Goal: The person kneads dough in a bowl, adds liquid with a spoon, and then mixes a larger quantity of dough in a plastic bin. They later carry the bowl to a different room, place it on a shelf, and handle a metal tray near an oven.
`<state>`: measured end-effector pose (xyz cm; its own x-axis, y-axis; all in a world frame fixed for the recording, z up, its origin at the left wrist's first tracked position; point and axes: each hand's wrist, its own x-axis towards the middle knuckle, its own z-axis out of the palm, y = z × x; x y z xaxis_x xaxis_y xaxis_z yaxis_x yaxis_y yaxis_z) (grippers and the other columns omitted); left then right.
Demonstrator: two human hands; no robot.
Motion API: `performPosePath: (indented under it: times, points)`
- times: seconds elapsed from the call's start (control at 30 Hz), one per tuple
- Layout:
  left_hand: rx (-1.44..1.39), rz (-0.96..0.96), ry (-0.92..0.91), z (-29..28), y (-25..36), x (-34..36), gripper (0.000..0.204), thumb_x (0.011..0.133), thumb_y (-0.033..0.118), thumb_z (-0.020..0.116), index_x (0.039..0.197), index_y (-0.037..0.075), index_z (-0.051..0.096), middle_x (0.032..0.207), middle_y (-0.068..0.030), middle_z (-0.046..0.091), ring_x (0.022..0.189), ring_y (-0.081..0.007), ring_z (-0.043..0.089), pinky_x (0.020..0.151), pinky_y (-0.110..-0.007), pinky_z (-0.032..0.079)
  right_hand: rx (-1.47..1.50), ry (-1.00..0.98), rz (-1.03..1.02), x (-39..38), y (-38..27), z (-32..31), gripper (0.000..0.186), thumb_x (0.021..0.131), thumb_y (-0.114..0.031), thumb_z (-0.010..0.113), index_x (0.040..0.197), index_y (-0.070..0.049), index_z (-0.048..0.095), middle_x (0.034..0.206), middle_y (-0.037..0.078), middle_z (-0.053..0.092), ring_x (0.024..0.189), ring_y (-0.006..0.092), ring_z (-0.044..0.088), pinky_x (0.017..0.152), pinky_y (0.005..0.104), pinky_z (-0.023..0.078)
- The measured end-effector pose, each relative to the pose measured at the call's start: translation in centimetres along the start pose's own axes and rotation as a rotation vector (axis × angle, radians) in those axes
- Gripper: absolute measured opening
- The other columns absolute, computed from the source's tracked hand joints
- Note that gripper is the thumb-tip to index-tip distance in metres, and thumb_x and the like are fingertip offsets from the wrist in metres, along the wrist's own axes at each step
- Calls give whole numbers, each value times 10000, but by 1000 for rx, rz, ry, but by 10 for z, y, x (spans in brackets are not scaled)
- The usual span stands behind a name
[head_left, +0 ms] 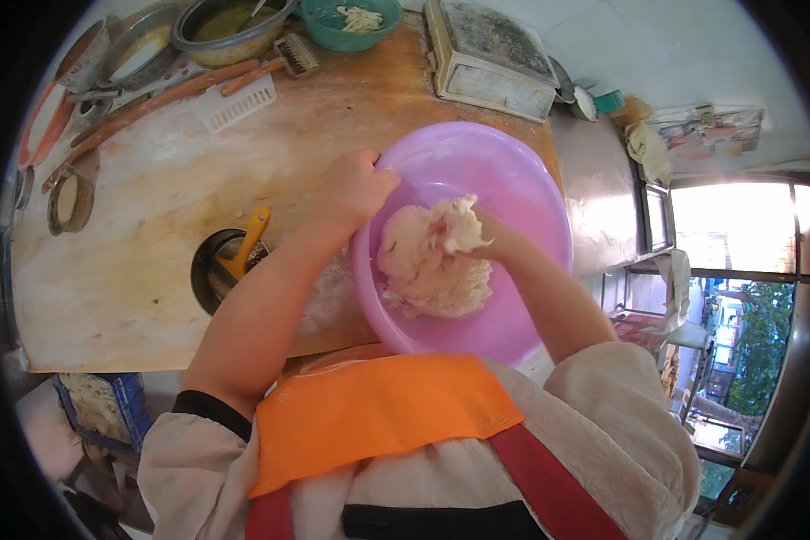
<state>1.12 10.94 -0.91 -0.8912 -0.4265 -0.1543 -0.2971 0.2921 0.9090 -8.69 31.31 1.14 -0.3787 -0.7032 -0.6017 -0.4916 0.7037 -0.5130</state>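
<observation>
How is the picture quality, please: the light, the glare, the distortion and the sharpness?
Head view: the window at right is burnt out to white; the counter near it shines; a black, rounded fisheye border cuts the corners; the dough looks fairly clear, but partly hides the right hand.

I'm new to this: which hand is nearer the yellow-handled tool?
Left: the left hand grips the purple basin, right of the tool; the right hand is farther right, at the dough.
</observation>
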Motion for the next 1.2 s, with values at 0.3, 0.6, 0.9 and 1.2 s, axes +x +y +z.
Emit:
performPosePath:
  times: [0.3, 0.6, 0.9, 1.2]
  points:
    - [-52, -2, -19, 4, -4, 4, 356, 693, 232, 582, 890, -53, 666, 761, -217, 650, 679, -281, 636, 647, -365, 489, 131, 528, -140, 86, 11, 81, 336, 687, -322, 696, 914, -77, 663, 912, 156, 642, 904, 338, 599, 776, 431, 476]
    - [-61, -23, -72, -3, 5, -5, 348, 706, 228, 569, 899, -41, 673, 811, -245, 657, 772, -360, 651, 710, -423, 500, -682, -268, -63, -38, -19, 125, 166, 747, -182, 671, 883, -91, 696, 843, 123, 682, 779, 284, 675, 672, 394, 528]
    - [-140, -29, 36, -6, -5, -21, 351, 751, 235, 598, 947, -54, 632, 784, -175, 647, 698, -254, 622, 636, -374, 485, -279, -59, -215, -11, -28, 91, 147, 781, -124, 619, 909, -66, 663, 808, 127, 667, 713, 294, 654, 644, 397, 517]
    - [-323, 41, 48, -39, -10, -57, 390, 788, 198, 656, 1090, -36, 579, 940, -141, 650, 796, -199, 609, 713, -338, 489, 58, 635, 633, -75, 84, 61, 321, 836, -278, 657, 1025, -19, 641, 943, 76, 641, 864, 187, 628, 686, 325, 525]
